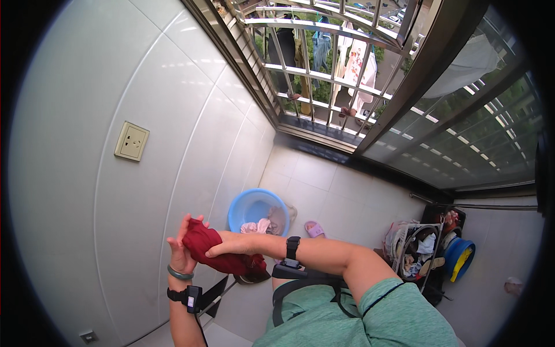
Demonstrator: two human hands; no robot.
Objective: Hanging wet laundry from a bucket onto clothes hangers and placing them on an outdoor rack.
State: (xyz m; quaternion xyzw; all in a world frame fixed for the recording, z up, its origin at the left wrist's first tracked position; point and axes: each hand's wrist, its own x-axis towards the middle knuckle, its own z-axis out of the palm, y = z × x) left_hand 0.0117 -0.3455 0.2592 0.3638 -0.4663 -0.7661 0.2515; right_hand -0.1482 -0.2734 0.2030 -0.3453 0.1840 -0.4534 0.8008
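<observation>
A dark red cloth garment (211, 248) is bunched up at the lower left, its lower end hanging in loose folds. My right hand (234, 243) reaches across to it and grips it, thumb on top and fingers hidden in the fabric. Against the cloth's left side is my left hand (182, 254), its fingers spread and pointing upward. Just beyond the hands, a light blue basin (234, 211) stands on the floor by the wall. Pale pink clothing (257, 225) lies in it.
A barred window (329, 75) with clothes hanging outside is ahead. On the right stand a rack (419, 248) stuffed with items and a blue tub (459, 257). A pink slipper (314, 229) shows on the tiled floor; a wall socket (132, 141) is at left.
</observation>
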